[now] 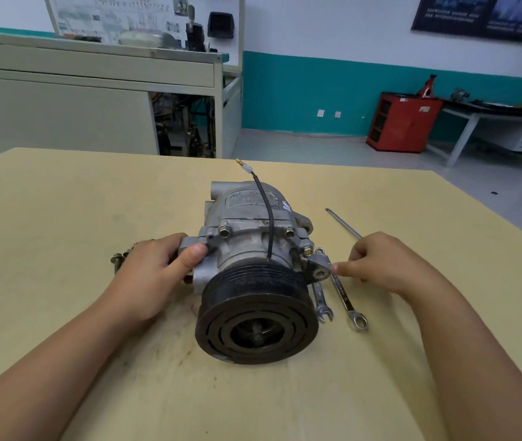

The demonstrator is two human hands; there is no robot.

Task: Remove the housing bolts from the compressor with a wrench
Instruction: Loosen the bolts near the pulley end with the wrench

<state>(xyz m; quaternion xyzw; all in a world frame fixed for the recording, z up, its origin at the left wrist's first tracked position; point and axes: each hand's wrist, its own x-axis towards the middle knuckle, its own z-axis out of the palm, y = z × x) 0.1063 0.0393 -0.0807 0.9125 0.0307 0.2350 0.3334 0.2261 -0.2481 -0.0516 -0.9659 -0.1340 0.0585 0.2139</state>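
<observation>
Spreading across the view, pale wooden table [62,202]: far edge at 12 o'clock, right edge slanting off toward 3; bare board open at 6, 9 and 10 o'clock, faintly smudged near the middle. Beyond the far edge, grey cabinet [62,106] at 11 o'clock, red cabinet [403,122] at 2, against a white-and-teal wall. At centre, compressor [247,237], black pulley [256,316] facing 6 o'clock, three housing bolts [224,231] seated along its top. At its 9 o'clock, left hand [154,268] gripping a mounting ear, thumb on top. At 3 o'clock, right hand [384,262], fingers curled, one fingertip touching a wrench [347,300] lying flat; pinching or merely touching, cannot tell. Second wrench [321,300] between it and the pulley. Loose bolts [118,259] just behind the left hand.
</observation>
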